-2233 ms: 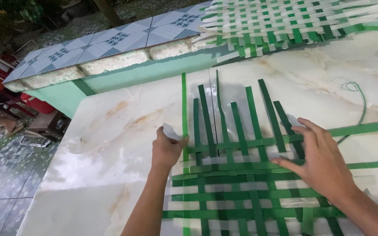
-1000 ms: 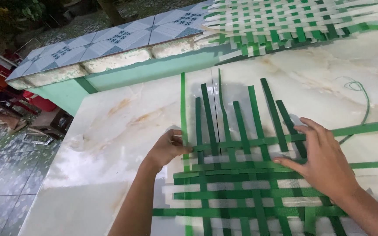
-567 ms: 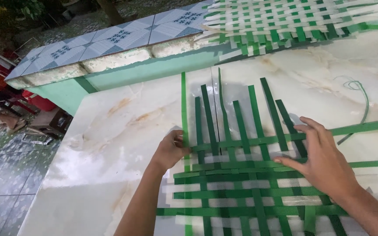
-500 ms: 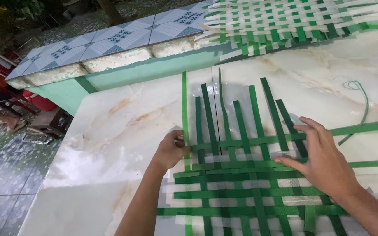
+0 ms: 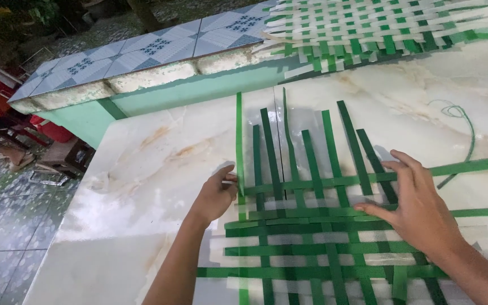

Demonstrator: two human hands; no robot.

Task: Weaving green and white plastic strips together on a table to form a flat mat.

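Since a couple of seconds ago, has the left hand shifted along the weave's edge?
Yes. The left hand has slid rightward, from just outside the leftmost upright green strip to touching it, fingertips now at the strip's edge.

The woven mat (image 5: 334, 243) is cut off at the bottom edge, part of it is covered by the right hand (image 5: 419, 212), and what's pinched by the left hand (image 5: 217, 195) can't be made out.

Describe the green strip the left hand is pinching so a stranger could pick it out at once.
On the marble table lies a half-woven mat of green and clear strips. Go to its left edge, where the left hand pinches the outermost upright green strip. It is the narrowest upright, stands farthest left and reaches nearly to the table's far edge.
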